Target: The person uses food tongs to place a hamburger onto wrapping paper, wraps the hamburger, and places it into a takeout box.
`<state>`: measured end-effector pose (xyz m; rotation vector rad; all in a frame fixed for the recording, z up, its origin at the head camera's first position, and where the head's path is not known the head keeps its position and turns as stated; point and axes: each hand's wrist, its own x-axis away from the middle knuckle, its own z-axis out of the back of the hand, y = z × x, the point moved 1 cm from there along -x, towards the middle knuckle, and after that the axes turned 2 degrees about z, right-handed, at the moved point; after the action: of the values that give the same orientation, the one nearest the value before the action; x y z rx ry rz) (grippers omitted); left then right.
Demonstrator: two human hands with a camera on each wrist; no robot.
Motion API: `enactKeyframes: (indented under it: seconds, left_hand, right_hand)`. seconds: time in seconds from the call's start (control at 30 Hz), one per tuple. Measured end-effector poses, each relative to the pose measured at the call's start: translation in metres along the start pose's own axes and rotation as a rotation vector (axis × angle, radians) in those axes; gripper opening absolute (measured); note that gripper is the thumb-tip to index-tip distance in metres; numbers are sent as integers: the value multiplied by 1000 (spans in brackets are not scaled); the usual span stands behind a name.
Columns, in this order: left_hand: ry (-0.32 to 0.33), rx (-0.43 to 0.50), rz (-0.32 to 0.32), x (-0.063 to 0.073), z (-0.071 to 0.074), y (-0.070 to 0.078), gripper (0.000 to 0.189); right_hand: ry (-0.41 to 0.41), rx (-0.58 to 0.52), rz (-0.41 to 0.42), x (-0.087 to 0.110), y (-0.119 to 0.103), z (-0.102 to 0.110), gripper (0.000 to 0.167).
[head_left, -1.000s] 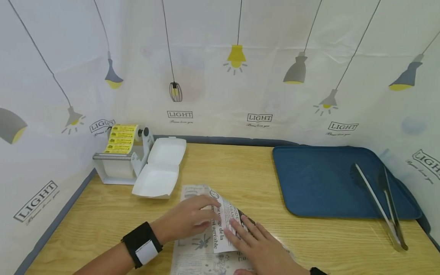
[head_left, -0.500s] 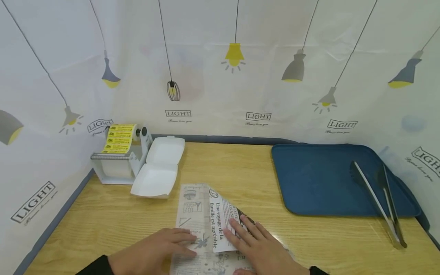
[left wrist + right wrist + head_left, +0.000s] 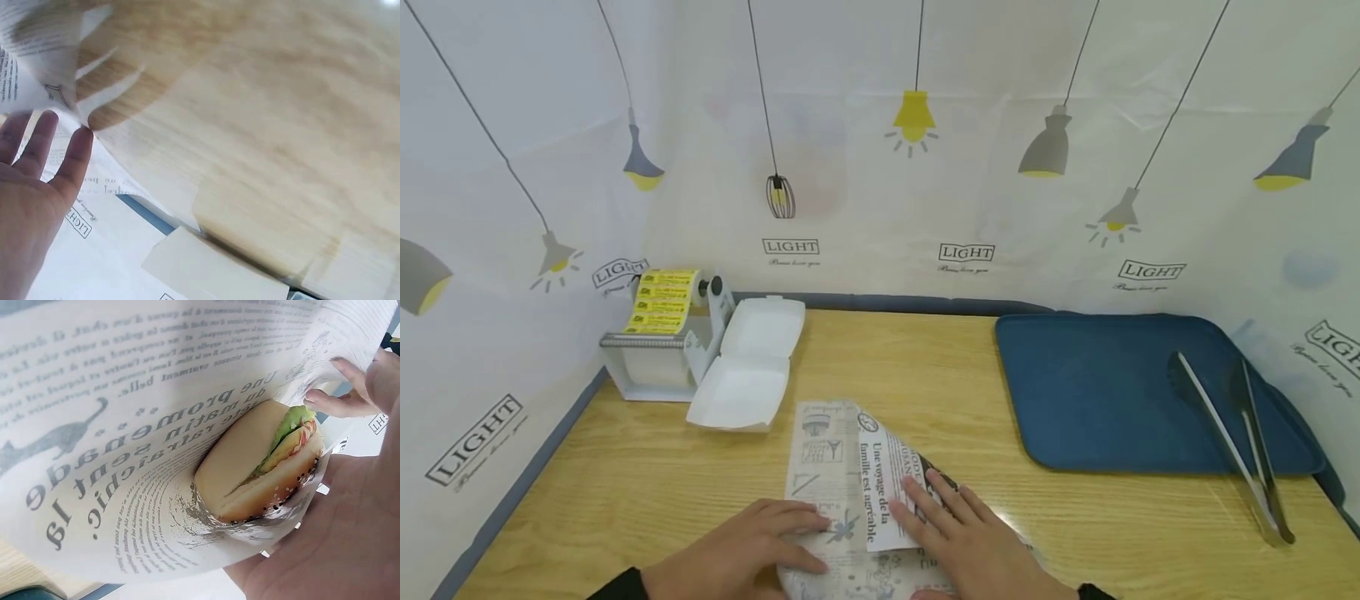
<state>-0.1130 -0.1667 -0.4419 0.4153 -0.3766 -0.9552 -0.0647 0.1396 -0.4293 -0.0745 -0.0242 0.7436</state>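
Observation:
A newspaper-print sheet of wrapping paper (image 3: 820,467) lies on the wooden table, its right part folded over to the left. Inside the fold, in the right wrist view, sits a burger (image 3: 259,465) with a sesame-topped bun, lettuce and a filling; the paper hides it in the head view. My right hand (image 3: 977,533) rests on the folded flap with its fingers spread and straight. At the sheet's lower left edge is my left hand (image 3: 741,546), fingers extended over the paper. In the left wrist view its fingertips (image 3: 78,140) touch the paper's edge.
An open white clamshell box (image 3: 741,392) stands at the back left, beside a label dispenser (image 3: 658,367) with a yellow label roll. On the right, metal tongs (image 3: 1232,450) lie across a blue tray (image 3: 1090,392) and over its front edge. A printed cloth (image 3: 865,275) closes off the back.
My left hand has left the folded flap and come down to the sheet's lower left edge, where the paper has shifted slightly. The right hand has stayed on the flap.

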Motion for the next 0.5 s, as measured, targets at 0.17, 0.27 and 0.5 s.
enactKeyframes:
  seconds: [0.17,0.27,0.5]
  left_hand:
    - [-1,-25,-33,-1,6,-3,38]
    - [-3,-46,-52,-2,8,-2,33]
    - [159,-54,-91,-5,9,1,24]
  right_hand:
    - [18,16,10,1,1,0,73]
    - [16,14,11,1,1,0,73]
    - [15,8,15,1,1,1,72]
